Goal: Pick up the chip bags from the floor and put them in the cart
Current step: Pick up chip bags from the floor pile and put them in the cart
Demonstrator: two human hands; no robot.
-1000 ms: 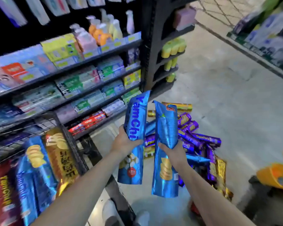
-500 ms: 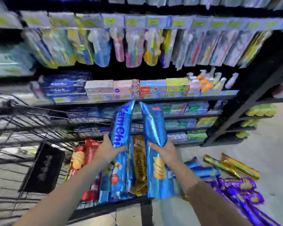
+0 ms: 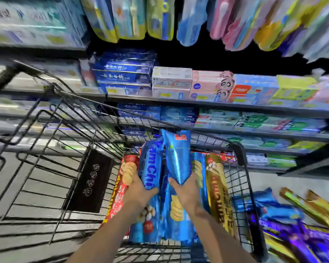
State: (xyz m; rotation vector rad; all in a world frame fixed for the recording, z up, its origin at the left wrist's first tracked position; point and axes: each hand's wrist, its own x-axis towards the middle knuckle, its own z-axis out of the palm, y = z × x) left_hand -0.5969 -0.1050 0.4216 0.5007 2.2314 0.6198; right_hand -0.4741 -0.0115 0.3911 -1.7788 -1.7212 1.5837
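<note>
My left hand (image 3: pixel 139 192) grips a long blue chip bag (image 3: pixel 151 164) printed with white letters. My right hand (image 3: pixel 186 192) grips a second blue chip bag (image 3: pixel 178 156) with a red logo at its top. Both bags stand upright, side by side, over the right end of the black wire cart (image 3: pixel 241 154), inside its rim. Under them in the cart lie a red chip bag (image 3: pixel 123 179), a gold chip bag (image 3: pixel 217 186) and more blue ones. On the floor to the right of the cart lies a pile of blue, purple and gold chip bags (image 3: pixel 292 230).
Store shelves (image 3: pixel 217 103) full of toothpaste boxes stand right behind the cart, with toothbrush packs hanging above. The cart's left part holds a folded child seat with a black plate (image 3: pixel 89 183). Grey floor shows at the right.
I have turned left from the floor pile toward the cart. Both hands carried the two blue bags over the cart and lowered them into its right end.
</note>
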